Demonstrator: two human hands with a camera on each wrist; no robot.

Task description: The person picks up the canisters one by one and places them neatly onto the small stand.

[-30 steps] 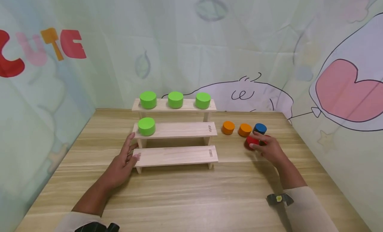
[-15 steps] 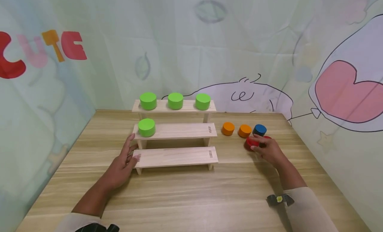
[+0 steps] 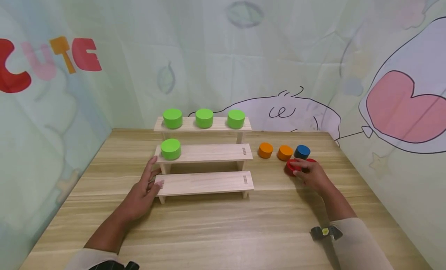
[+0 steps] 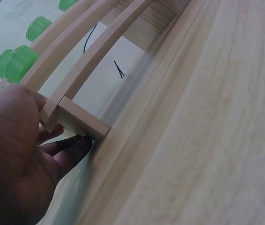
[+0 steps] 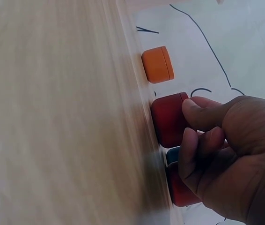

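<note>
At the left end of a three-tier wooden display stand, my left hand grips the side, thumb over the lowest shelf and fingers along the leg. Three green round blocks line the top shelf, and another green block sits at the left of the middle shelf. My right hand pinches a red round block between thumb and index finger, low at the tabletop. A second red block is partly hidden behind the curled fingers, with a blue block just behind it.
Two orange round blocks stand on the wood-grain table between the stand and the blue block. A printed cloth backdrop rises behind the table and along both sides.
The right hand's thumb and index finger have shifted slightly on the red block, which stays in place. The left hand remains on the stand. The head view has tilted up a little.
</note>
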